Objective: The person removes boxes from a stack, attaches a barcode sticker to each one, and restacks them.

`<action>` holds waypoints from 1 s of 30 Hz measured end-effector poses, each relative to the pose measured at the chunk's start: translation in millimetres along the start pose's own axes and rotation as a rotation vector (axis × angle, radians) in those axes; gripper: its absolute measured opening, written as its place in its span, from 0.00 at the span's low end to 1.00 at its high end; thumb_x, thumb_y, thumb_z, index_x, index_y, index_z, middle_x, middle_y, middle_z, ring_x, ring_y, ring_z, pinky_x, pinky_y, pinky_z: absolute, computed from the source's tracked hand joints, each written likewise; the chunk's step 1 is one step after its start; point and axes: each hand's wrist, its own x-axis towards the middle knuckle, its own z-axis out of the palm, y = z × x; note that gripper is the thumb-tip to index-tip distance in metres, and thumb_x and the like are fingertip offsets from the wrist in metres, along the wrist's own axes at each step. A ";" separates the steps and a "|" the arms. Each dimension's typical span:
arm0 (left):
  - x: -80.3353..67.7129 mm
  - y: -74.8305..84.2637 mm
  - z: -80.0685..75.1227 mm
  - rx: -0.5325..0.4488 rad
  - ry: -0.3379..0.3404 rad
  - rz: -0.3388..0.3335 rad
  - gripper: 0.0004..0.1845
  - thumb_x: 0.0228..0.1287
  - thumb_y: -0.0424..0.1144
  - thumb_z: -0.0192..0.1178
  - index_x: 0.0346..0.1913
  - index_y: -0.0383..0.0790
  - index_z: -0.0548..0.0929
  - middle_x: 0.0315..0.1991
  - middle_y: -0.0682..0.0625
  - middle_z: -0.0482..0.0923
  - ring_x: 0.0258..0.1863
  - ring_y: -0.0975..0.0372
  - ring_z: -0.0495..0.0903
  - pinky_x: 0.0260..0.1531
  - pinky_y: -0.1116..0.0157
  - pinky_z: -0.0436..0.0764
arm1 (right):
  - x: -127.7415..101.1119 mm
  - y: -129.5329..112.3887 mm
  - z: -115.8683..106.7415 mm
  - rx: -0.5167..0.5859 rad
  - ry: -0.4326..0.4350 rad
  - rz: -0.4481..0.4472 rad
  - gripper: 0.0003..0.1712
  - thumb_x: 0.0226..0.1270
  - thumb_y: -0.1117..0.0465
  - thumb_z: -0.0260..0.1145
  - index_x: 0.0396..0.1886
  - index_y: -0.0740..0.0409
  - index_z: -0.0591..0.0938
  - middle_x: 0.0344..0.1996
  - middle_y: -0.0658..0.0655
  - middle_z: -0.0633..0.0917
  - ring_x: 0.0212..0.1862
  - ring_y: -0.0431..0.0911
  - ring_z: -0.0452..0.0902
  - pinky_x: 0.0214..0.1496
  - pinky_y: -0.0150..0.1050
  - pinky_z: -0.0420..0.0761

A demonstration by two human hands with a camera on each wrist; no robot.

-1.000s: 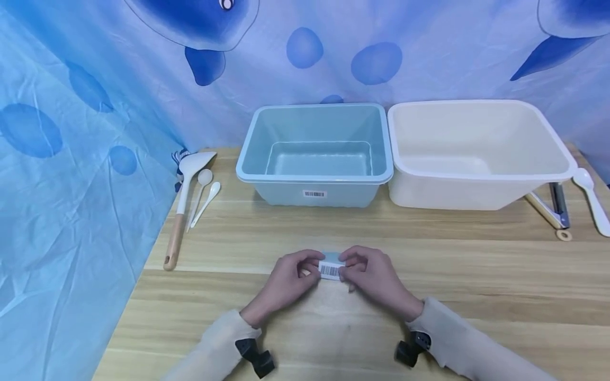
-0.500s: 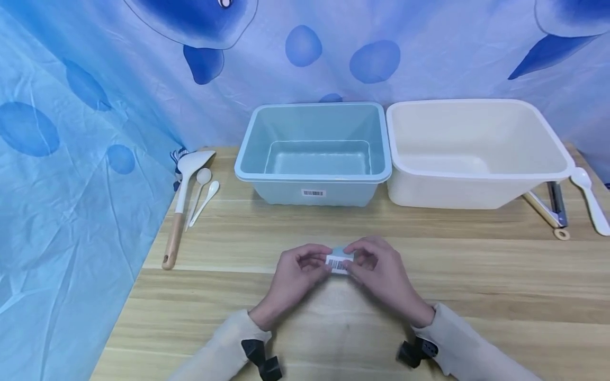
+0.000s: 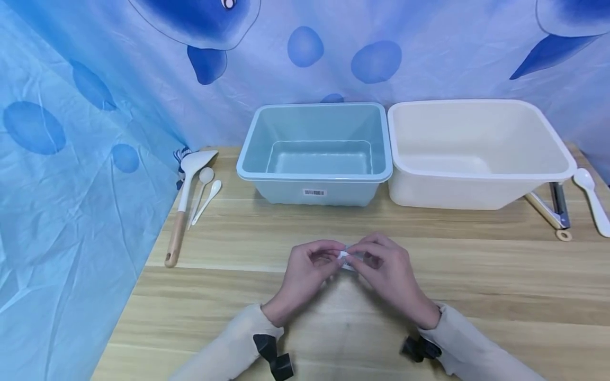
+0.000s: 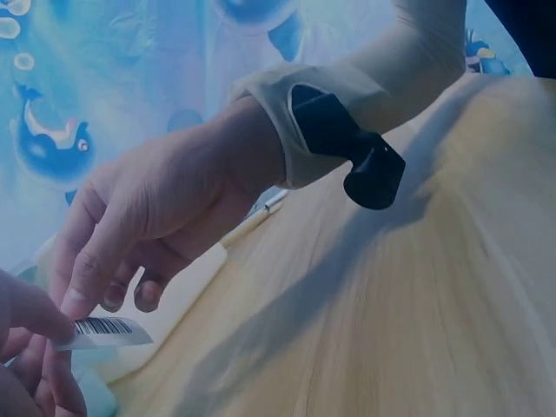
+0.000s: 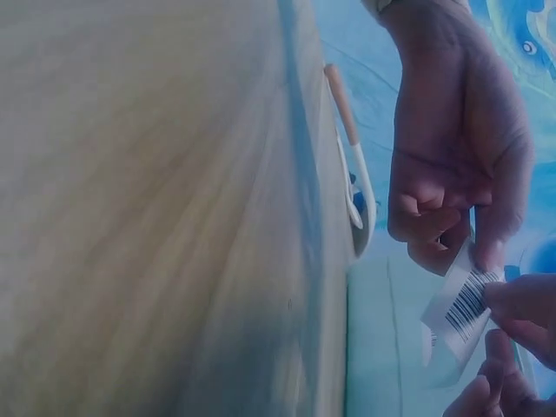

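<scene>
A small white barcode label (image 3: 348, 266) on pale, see-through backing is pinched between both hands, above the middle of the table. My left hand (image 3: 307, 275) grips its left edge between thumb and fingers. On the other side, my right hand (image 3: 387, 272) pinches the label with thumb and forefinger. In the right wrist view the label (image 5: 466, 306) looks bent, its barcode facing the camera, with a second flap below. Fingers cover much of it in the head view. The left wrist view shows the label's barcode (image 4: 104, 327) jutting out beyond the fingertips.
Behind the hands stand a light blue bin (image 3: 281, 190) with a barcode sticker (image 3: 315, 192) and a white bin (image 3: 443, 193). A turner (image 3: 177, 233) and two small spoons (image 3: 208, 201) lie left. A hinged, gold-and-dark tool (image 3: 547, 212) and a white spoon (image 3: 593, 201) lie right.
Both hands have shifted slightly right and away from the body with the label. The fingers have drawn closer together, and the label, earlier flat and facing up, is now bent and mostly covered.
</scene>
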 end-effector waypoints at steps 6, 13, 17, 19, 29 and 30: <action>1.1 1.2 2.9 -0.021 -0.004 -0.032 0.11 0.55 0.26 0.66 0.43 0.32 0.86 0.39 0.38 0.85 0.37 0.62 0.83 0.39 0.72 0.83 | -0.3 1.6 -3.3 0.003 -0.011 -0.028 0.08 0.51 0.67 0.76 0.31 0.52 0.88 0.31 0.45 0.83 0.27 0.33 0.71 0.26 0.28 0.74; 1.6 -1.7 4.7 -0.061 -0.020 -0.080 0.12 0.54 0.27 0.67 0.44 0.31 0.85 0.40 0.37 0.85 0.37 0.63 0.84 0.39 0.72 0.83 | -0.9 10.0 -5.4 0.046 -0.046 -0.074 0.09 0.51 0.69 0.75 0.30 0.53 0.86 0.29 0.46 0.83 0.28 0.33 0.73 0.26 0.28 0.76; 2.4 -3.7 5.3 -0.092 -0.023 -0.122 0.12 0.58 0.30 0.66 0.45 0.31 0.85 0.42 0.38 0.86 0.37 0.65 0.84 0.37 0.71 0.83 | -0.4 12.0 -10.1 0.065 -0.122 -0.040 0.09 0.54 0.70 0.73 0.31 0.52 0.85 0.31 0.45 0.84 0.31 0.34 0.75 0.29 0.29 0.79; 2.7 -3.9 5.5 -0.093 -0.008 -0.135 0.11 0.61 0.32 0.63 0.44 0.31 0.85 0.43 0.39 0.86 0.36 0.66 0.84 0.36 0.71 0.83 | -0.2 11.6 -12.2 0.074 -0.157 -0.013 0.09 0.55 0.69 0.72 0.32 0.51 0.84 0.31 0.45 0.84 0.32 0.34 0.76 0.31 0.29 0.80; 5.6 -7.8 4.4 -0.109 0.066 -0.186 0.10 0.59 0.34 0.65 0.40 0.29 0.87 0.37 0.40 0.88 0.27 0.67 0.82 0.29 0.72 0.80 | -2.0 8.9 -16.8 0.127 -0.240 -0.011 0.07 0.58 0.69 0.69 0.32 0.52 0.84 0.32 0.50 0.86 0.30 0.37 0.79 0.33 0.30 0.82; 6.0 -9.0 3.6 -0.109 0.068 -0.191 0.10 0.59 0.34 0.66 0.40 0.29 0.87 0.35 0.41 0.88 0.26 0.66 0.82 0.29 0.72 0.80 | -2.3 9.3 -17.0 0.128 -0.243 -0.011 0.07 0.58 0.69 0.69 0.33 0.52 0.84 0.32 0.50 0.86 0.31 0.37 0.79 0.34 0.30 0.82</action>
